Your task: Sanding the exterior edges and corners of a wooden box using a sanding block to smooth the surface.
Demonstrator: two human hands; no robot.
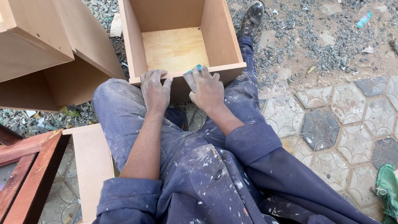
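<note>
An open wooden drawer box (219,37) with a pale plywood bottom rests between my knees, its near edge toward me. My left hand (155,90) lies flat over that near edge, fingers curled on the rim. My right hand (206,88) presses a small teal piece (195,69), mostly hidden under the fingers, against the same edge. I sit in paint-flecked blue overalls, legs on either side of the box.
Two more brown boxes (37,45) stand at the upper left. A flat board (93,161) and red-brown wooden frames (29,174) lie at my lower left. Gravel is ahead, patterned paving tiles (331,124) to the right, green cloth (387,191) at the right edge.
</note>
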